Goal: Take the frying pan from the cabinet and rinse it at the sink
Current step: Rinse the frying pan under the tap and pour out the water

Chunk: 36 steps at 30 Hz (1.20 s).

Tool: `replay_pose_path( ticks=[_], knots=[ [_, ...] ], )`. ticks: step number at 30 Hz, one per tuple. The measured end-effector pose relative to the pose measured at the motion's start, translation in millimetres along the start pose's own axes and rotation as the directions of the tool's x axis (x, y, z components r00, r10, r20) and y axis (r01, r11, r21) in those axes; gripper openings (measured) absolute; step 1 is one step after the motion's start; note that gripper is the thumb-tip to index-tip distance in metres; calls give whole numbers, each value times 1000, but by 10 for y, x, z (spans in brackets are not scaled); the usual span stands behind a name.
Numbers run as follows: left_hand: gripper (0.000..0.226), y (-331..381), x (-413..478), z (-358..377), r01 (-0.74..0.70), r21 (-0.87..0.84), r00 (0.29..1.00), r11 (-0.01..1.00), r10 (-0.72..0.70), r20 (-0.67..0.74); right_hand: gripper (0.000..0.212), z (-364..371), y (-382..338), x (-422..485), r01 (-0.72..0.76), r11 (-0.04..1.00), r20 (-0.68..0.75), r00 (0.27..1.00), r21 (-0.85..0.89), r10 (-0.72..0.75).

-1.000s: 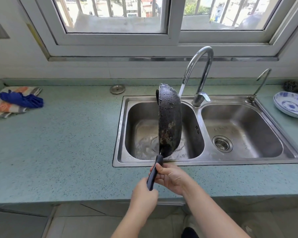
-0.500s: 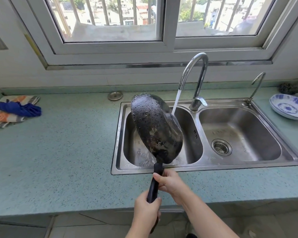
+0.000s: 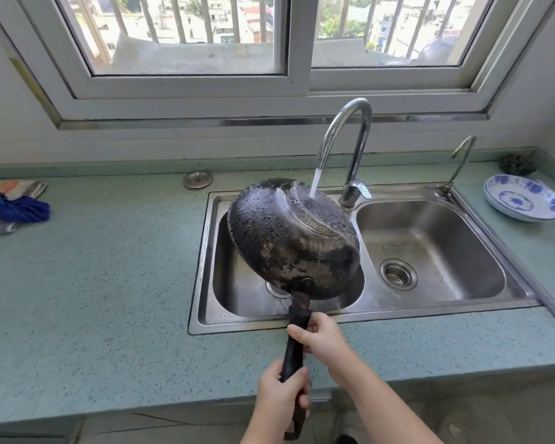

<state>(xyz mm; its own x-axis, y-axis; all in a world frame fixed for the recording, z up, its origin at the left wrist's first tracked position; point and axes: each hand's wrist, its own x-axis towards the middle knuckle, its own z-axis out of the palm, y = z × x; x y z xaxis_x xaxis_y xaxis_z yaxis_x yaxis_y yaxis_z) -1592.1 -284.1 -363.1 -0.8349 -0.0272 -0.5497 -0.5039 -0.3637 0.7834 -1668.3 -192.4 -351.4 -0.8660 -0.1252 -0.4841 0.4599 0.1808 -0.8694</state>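
Frying pan (image 3: pixel 293 238) tilted bottom-up over left basin of sink (image 3: pixel 446 312), under faucet (image 3: pixel 346 145) stream. Left hand (image 3: pixel 281 398) and right hand (image 3: pixel 322 339) both wrapped round handle.

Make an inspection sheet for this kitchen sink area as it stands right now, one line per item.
Surface: speckled green countertop with a double steel sink set into it.
Job's things: frying pan tilted underside up over the left basin; the stream from the faucet hits its base; droplets bead on the outside.
Clutter: cloths far left, metal disc behind the sink, blue-patterned dishes and a dark scrubber far right.
Hands: left hand grips the handle near its end; right hand grips it nearer the pan.
Cables: nothing seen.
Surroundings: barred window above; second tap at the sink's far right corner.
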Motion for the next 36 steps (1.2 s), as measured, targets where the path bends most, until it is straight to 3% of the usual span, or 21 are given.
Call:
replay_pose_path(
  ticks=[3, 17, 22, 29, 36],
  knots=[
    [11, 24, 53, 86, 34, -60, 999, 998, -32, 36, 16, -64, -55, 66, 28, 997, -29, 999, -68, -30],
    [12, 173, 168, 284, 216, -327, 975, 920, -183, 128, 32, -171, -250, 295, 17, 936, -93, 994, -352, -54],
    [10, 180, 154, 311, 202, -239, 978, 950, -181, 108, 33, -213, -272, 290, 9, 906, -110, 992, -424, -62],
    [14, 143, 124, 385, 65, 83, 995, 994, -58, -87, 35, -233, -257, 290, -18, 899, -118, 992, -437, -37],
    [15, 81, 128, 484, 44, -2, 996, 999, -44, -83, 37, -298, -309, 255, -10, 875, -109, 993, -484, -49]
  ],
)
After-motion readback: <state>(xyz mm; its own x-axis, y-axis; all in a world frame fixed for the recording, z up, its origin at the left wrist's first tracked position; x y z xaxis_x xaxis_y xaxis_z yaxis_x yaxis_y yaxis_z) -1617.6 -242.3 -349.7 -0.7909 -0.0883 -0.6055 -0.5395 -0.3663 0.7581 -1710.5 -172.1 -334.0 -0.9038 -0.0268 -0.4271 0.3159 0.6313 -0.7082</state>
